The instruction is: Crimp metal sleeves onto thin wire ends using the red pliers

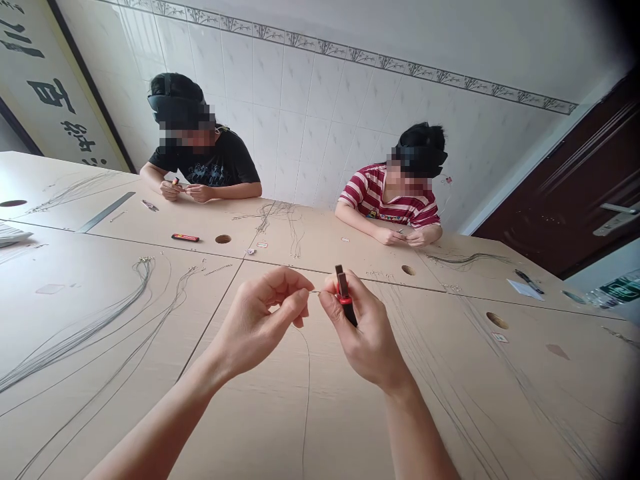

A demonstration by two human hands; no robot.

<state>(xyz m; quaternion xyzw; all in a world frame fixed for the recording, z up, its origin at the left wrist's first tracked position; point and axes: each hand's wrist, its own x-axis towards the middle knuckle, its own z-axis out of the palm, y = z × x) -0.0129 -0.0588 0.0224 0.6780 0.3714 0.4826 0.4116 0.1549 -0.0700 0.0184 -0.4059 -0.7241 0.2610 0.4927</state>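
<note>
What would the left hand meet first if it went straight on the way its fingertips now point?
Most likely the right hand, which faces the left hand across a narrow gap. A small thin piece shows between them, and depth is hard to judge from this view.

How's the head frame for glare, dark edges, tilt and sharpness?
Head view: glare pales the table at far left; head view: right-hand corners go black; head view: the wall's border strip slants down rightward; head view: left hand and right hand look fairly sharp, but the bit pinched between them is too small to identify.
</note>
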